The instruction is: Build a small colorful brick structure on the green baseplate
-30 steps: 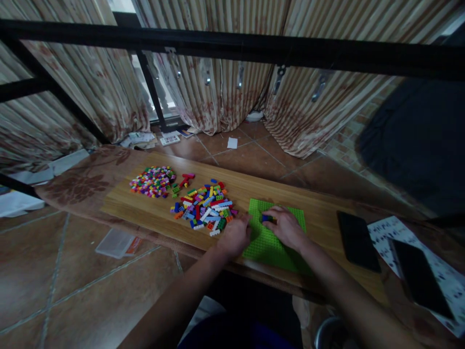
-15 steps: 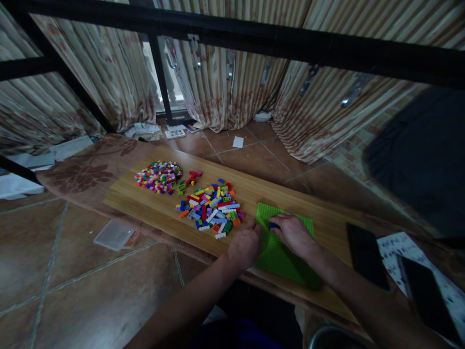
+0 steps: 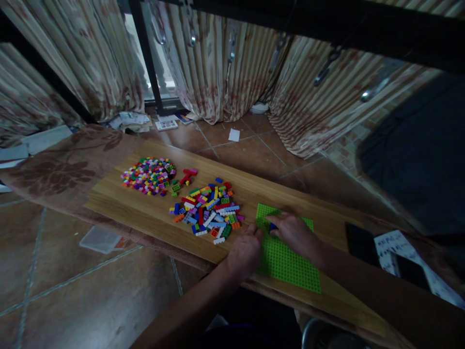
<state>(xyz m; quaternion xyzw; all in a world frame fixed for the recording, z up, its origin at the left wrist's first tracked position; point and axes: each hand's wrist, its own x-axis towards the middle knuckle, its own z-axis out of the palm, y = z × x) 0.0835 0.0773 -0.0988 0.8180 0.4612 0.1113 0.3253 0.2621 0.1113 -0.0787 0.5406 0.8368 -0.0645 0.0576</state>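
- With our right hand [image 3: 292, 235] we pinch a blue brick [image 3: 272, 227] at the far part of the green baseplate [image 3: 290, 271].
- Our left hand [image 3: 246, 249] touches its left edge; we can't tell its grip.
- Left of it, we have mixed bricks [image 3: 209, 211] on the table [image 3: 218, 167].

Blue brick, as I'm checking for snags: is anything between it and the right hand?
Nothing visible: the right hand grips the blue brick over the green baseplate, the left hand at its left edge.
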